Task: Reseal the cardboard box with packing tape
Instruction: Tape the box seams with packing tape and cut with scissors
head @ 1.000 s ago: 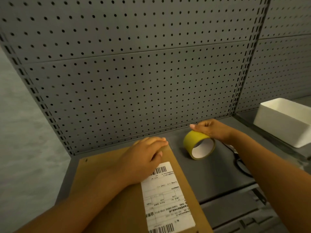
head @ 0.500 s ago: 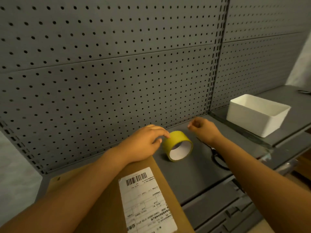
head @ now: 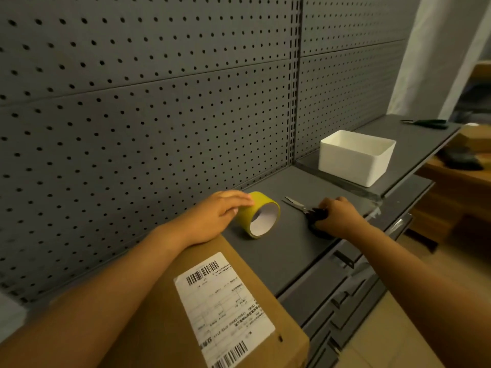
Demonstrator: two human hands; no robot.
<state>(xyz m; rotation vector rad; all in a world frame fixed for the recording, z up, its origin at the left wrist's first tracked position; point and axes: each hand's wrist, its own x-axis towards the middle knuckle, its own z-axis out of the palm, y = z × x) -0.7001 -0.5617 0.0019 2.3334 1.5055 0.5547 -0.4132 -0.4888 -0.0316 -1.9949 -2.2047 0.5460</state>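
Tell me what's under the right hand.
The right hand rests on the black handles of the scissors; blades point toward the pegboard. Its grip on the handles is hidden.

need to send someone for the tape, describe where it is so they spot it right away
On the grey shelf below the pegboard, just past the cardboard box, the tape stands on edge under the left hand. It is the only yellow ring there, left of the scissors.

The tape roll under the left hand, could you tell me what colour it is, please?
Yellow outside with a white inner core; the tape roll appears in the head view.
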